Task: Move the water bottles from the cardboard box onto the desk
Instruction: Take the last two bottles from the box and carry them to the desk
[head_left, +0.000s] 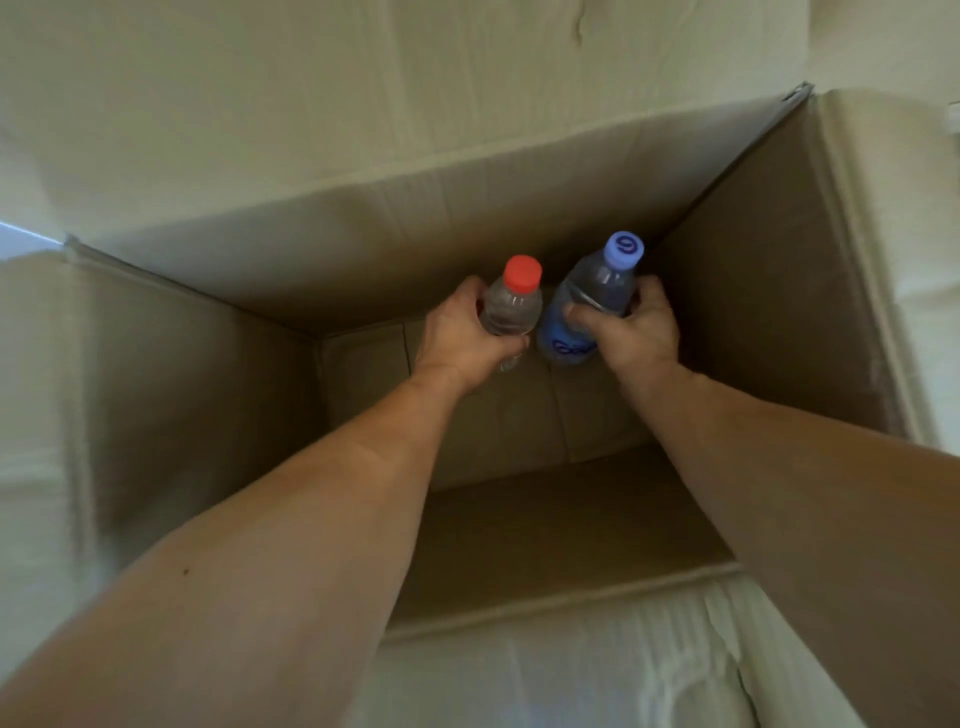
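Open cardboard box (779, 322) fills the view below the camera, its flaps folded outward on all four sides, both forearms reaching down into it from the near edge. Inside, toward the far wall, two water bottles sit side by side and upright (tilted slightly apart at the caps, bodies nearly touching): left bottle (511, 306) gripped by the left hand (460, 338), right bottle (587, 306) gripped by the right hand (636, 325), each hand wrapped round the bottle's outer side. Box floor shows bare beneath and nearer than the bottles, between the two arms.
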